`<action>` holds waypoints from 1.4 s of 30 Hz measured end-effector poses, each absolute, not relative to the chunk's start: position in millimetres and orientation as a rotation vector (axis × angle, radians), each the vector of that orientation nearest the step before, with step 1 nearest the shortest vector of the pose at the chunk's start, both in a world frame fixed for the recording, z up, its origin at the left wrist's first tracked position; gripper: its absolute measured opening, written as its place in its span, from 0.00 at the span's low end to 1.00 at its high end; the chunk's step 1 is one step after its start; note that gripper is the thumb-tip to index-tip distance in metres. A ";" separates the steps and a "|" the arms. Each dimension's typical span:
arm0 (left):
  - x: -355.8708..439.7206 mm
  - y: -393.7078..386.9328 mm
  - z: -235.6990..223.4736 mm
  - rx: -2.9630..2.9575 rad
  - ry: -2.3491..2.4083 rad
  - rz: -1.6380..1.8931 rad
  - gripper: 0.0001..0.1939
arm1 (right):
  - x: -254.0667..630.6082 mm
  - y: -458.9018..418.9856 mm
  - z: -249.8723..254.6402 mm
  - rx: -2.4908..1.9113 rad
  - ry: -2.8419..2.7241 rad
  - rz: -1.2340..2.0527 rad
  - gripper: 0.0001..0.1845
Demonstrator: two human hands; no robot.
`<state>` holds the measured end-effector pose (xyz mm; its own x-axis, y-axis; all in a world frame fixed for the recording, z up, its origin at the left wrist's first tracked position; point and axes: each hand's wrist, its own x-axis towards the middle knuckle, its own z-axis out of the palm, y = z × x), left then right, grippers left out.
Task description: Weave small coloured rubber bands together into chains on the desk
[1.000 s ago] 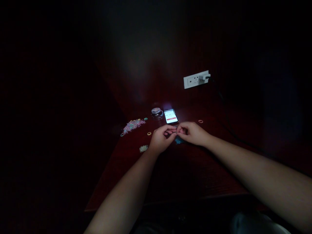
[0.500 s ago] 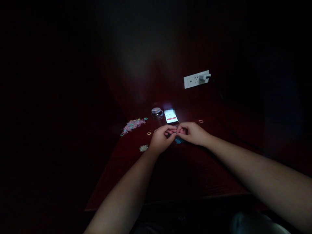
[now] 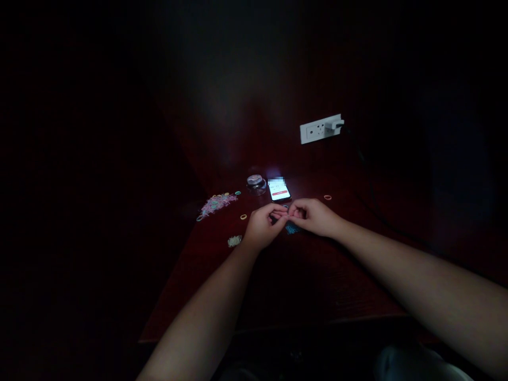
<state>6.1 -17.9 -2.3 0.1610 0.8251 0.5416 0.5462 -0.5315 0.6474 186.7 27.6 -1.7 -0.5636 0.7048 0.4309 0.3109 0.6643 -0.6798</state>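
My left hand and my right hand meet fingertip to fingertip just above the dark red table. Both are closed in a pinch; whatever lies between the fingers is too small to make out. Partly under my right hand is a small cluster of blue bands, like hair elastics. A cluster of pale cream bands lies beside my left wrist. One yellow band rests left of my left hand, and an orange-pink band is beyond my right hand.
A lit phone lies behind my hands, beside a clear lidded jar. Farther left is a loose pile of mostly pink bands. On the wall, a socket plate holds a white charger with a dark cable. The surroundings are very dark.
My fingertips have shifted slightly, and a bit more of the blue cluster shows. Both hands stay together in the same place.
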 end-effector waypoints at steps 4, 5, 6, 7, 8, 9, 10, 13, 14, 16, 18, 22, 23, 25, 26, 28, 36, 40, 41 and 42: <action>6.1 -17.8 -1.9 2.130 1.321 1.310 0.08 | 186.3 27.6 -2.7 -0.766 -2.161 0.743 0.07; 6.2 -17.8 -1.7 2.124 1.328 1.311 0.08 | 186.2 27.5 -2.8 -0.761 -2.157 0.749 0.07; 6.3 -17.9 -1.5 2.119 1.337 1.312 0.08 | 186.2 27.3 -2.6 -0.760 -2.151 0.755 0.07; 6.3 -18.0 -1.3 2.115 1.344 1.313 0.08 | 186.1 27.1 -2.4 -0.762 -2.145 0.761 0.07; 6.3 -18.0 -1.2 2.111 1.348 1.315 0.09 | 186.0 26.7 -1.9 -0.763 -2.140 0.765 0.07; 6.2 -17.9 -1.1 2.108 1.351 1.317 0.09 | 185.9 26.3 -1.3 -0.764 -2.136 0.768 0.07; 6.1 -17.8 -1.2 2.107 1.351 1.318 0.09 | 185.7 25.9 -0.7 -0.763 -2.133 0.771 0.06; 5.5 -17.1 -1.8 2.100 1.346 1.326 0.09 | 185.2 24.9 0.9 -0.758 -2.124 0.771 0.05; 5.3 -16.9 -2.0 2.095 1.346 1.330 0.09 | 185.1 24.8 1.2 -0.758 -2.120 0.768 0.05; 5.1 -16.7 -2.3 2.078 1.351 1.338 0.09 | 184.7 24.8 1.1 -0.754 -2.117 0.764 0.04; 4.8 -16.4 -3.0 2.067 1.359 1.339 0.09 | 184.4 24.8 0.5 -0.744 -2.114 0.762 0.03; 2.7 -13.9 -6.9 2.023 1.332 1.335 0.10 | 183.4 24.2 -0.5 -0.753 -2.106 0.773 0.05; 1.9 -12.9 -8.2 2.002 1.322 1.332 0.11 | 183.2 24.0 -0.4 -0.759 -2.106 0.773 0.06; 0.4 -11.2 -10.2 1.958 1.321 1.331 0.11 | 182.9 23.6 -0.1 -0.764 -2.110 0.747 0.06; -0.1 -10.6 -10.7 1.939 1.327 1.332 0.11 | 182.8 23.5 0.2 -0.763 -2.112 0.729 0.06; -0.6 -10.2 -10.7 1.906 1.338 1.340 0.11 | 182.7 23.6 0.7 -0.751 -2.121 0.696 0.06; -1.4 -12.6 -10.4 1.801 1.328 1.459 0.11 | 181.8 28.2 -3.3 -0.715 -2.127 0.570 0.04; 0.3 -16.3 -7.7 1.826 1.351 1.500 0.10 | 182.3 29.2 -2.8 -0.700 -2.138 0.555 0.04; -0.5 -18.3 -5.5 1.844 1.370 1.525 0.09 | 182.8 29.0 -2.0 -0.696 -2.141 0.559 0.04; -2.8 -21.1 -3.1 1.861 1.396 1.563 0.08 | 183.4 28.7 -1.1 -0.688 -2.148 0.570 0.04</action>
